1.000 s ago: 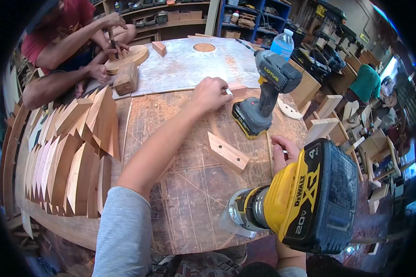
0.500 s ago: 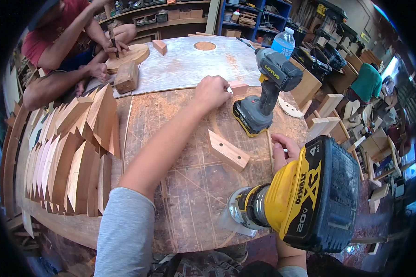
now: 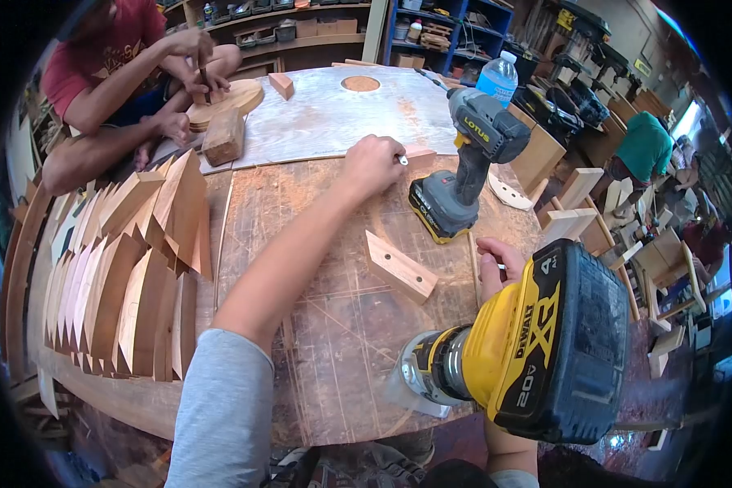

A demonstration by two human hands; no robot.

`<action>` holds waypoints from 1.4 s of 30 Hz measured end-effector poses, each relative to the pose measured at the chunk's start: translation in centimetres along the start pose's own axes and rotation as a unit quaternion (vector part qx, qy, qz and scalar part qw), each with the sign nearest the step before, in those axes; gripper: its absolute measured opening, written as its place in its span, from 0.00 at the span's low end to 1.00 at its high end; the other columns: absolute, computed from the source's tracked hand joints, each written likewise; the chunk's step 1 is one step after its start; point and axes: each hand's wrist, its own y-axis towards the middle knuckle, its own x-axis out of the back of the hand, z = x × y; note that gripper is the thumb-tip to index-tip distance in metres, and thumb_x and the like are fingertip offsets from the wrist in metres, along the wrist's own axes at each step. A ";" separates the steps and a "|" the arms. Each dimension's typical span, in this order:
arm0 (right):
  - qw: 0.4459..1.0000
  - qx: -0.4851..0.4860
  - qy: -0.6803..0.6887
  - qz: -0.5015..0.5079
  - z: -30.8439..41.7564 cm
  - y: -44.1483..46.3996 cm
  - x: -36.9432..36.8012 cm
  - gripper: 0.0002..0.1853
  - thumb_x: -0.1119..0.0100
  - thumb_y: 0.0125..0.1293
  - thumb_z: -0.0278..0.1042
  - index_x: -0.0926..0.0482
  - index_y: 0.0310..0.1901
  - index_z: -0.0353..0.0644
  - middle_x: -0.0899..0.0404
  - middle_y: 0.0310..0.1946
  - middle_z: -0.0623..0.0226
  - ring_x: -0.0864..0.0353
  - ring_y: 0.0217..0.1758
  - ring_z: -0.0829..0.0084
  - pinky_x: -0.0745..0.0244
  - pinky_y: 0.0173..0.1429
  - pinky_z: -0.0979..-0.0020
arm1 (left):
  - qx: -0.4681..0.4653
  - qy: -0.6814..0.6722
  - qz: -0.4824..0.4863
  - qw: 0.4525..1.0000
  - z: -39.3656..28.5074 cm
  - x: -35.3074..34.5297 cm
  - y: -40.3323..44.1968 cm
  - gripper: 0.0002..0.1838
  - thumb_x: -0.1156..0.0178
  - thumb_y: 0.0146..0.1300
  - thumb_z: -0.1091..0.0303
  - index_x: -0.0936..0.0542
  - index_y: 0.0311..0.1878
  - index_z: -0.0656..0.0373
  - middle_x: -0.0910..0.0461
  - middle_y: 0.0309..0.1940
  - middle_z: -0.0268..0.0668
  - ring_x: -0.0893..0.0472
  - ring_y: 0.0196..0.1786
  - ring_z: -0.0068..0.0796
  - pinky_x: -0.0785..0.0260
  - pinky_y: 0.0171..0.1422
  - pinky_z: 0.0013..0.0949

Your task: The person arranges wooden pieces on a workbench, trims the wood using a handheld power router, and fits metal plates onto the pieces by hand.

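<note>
My left hand (image 3: 372,165) is closed at the far side of the workbench. A small shiny metal piece (image 3: 403,160) pokes out of its fingers, beside a pinkish wood block (image 3: 420,155). My right hand (image 3: 496,264) is partly hidden behind a yellow and black DeWalt trim router (image 3: 496,358). Its fingers are curled, with a small light-coloured bit showing between them. The router stands in front of that hand, its clear base towards the bench. Between my hands lies an angled wood block (image 3: 401,266) with two dark holes. A grey Lotus cordless driver (image 3: 472,154) stands upright near the left hand.
Many curved wood pieces (image 3: 126,276) are stacked at the left. Across the bench, a seated person (image 3: 122,89) works with a tool on a round-edged board (image 3: 232,102). A water bottle (image 3: 498,80) stands behind the driver. Sawdust covers parts of the workbench (image 3: 325,342).
My hands stay nearly in place; the metal piece in my left hand has turned slightly. The seated person has lowered the raised arm towards the tool.
</note>
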 end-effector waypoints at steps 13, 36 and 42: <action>1.000 0.009 -0.012 -0.004 -0.9 0.3 0.2 0.10 0.37 0.75 0.27 0.12 0.53 0.43 0.12 0.45 0.68 0.16 0.42 0.79 0.21 0.48 0.75 | -0.026 -0.006 -0.052 0.998 0.0 -1.0 0.2 0.24 0.35 0.59 0.71 0.13 0.61 0.54 0.14 0.54 0.46 0.18 0.60 0.49 0.23 0.67 0.49; 0.999 0.042 -0.014 0.003 -1.7 0.3 0.3 0.10 0.38 0.76 0.27 0.13 0.55 0.42 0.13 0.43 0.69 0.18 0.41 0.82 0.23 0.47 0.78 | -0.053 -0.002 -0.056 0.997 0.1 -0.6 -0.7 0.18 0.24 0.56 0.64 0.09 0.51 0.54 0.13 0.49 0.37 0.17 0.55 0.44 0.23 0.63 0.45; 1.000 0.003 -0.002 0.006 0.0 0.1 0.3 0.10 0.38 0.77 0.28 0.13 0.55 0.42 0.13 0.43 0.69 0.18 0.40 0.82 0.22 0.48 0.78 | -0.059 -0.010 -0.047 0.997 0.3 -0.5 -0.5 0.13 0.24 0.55 0.63 0.08 0.44 0.54 0.12 0.44 0.37 0.16 0.53 0.44 0.22 0.60 0.45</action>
